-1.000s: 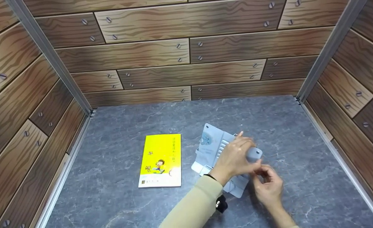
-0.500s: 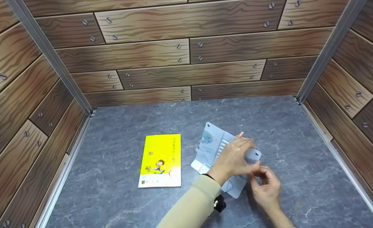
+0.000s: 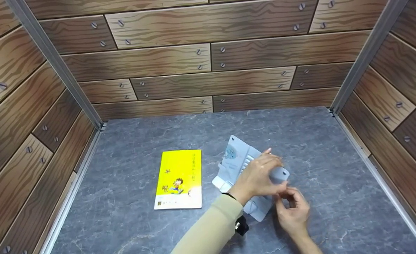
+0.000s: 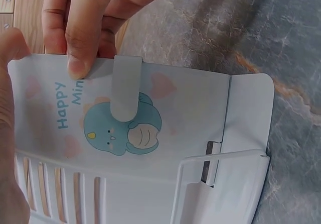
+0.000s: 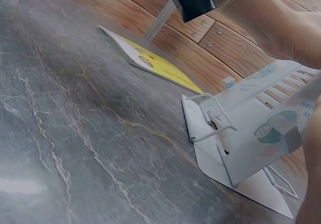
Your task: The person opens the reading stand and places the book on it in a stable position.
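Note:
A pale blue metal book stand (image 3: 234, 160) with a slotted middle, a printed dinosaur and wire page holders stands tilted on the table. My left hand (image 3: 259, 178) reaches across it and grips its upper part, thumb at the edge of the right side panel (image 4: 193, 108). On that panel's outer edge, my right hand (image 3: 293, 211) pinches with the thumb on the printed face and the other fingers behind. A short clip (image 4: 125, 88) folds over the same edge beside the thumb. In the right wrist view the stand's base plate (image 5: 210, 158) lies low by the table.
A yellow and white book (image 3: 179, 180) lies flat on the dark marbled table (image 3: 134, 141), left of the stand. A black wrist camera (image 3: 242, 225) is under the left forearm. Wood-pattern walls (image 3: 172, 63) enclose the back and sides.
Both hands have shifted slightly left, and the stand's right panel has swung a little inward with them. The book has stayed in place.

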Demonstrator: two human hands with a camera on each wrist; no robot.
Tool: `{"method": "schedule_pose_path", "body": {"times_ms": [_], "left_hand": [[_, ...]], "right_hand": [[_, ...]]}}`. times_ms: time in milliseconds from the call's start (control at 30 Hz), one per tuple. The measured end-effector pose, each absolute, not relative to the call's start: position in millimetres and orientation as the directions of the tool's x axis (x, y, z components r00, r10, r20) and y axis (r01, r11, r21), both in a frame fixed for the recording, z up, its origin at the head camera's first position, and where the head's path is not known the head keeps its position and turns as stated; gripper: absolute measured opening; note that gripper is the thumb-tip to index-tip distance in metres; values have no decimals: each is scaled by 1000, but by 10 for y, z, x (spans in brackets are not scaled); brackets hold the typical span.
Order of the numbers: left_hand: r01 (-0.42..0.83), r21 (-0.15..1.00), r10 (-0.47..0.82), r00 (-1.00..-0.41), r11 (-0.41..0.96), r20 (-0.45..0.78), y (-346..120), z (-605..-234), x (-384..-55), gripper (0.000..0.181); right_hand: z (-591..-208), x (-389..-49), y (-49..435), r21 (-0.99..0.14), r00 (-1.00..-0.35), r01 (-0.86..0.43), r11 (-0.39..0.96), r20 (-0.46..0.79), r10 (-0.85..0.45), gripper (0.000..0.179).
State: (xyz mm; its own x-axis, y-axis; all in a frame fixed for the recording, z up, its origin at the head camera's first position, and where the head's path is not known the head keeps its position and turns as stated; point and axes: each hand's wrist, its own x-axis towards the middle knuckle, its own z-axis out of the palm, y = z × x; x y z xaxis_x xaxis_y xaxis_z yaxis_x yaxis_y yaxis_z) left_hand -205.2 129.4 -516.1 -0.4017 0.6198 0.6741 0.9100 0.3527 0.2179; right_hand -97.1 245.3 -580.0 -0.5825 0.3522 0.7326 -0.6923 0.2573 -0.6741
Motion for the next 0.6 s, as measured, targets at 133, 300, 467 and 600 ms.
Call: {"method": "schedule_pose_path", "body": {"times_ms": [133,300,467,600], "left_hand": [[921,216,620,-378,323,687,1264,-5177,-2054,35],[934,209,612,-348,290,710,1217,-5185,-2065,35],[952,204,595,-303,230,745,1189,-5193,-2091,35],[959,215,588,-284,186,757,1159,-5207,-2108,34]], "right_hand": [[-5775,-946,2407,-678,-582,-675,292,732,355,28],[-5761,-931,2353,-664,-567,-676,318,745,351,30],[-5788,-931,2335,-655,-561,-690,309,753,344,29],[-5800,-918,2338,-661,-582,-688,300,749,316,32]]}}
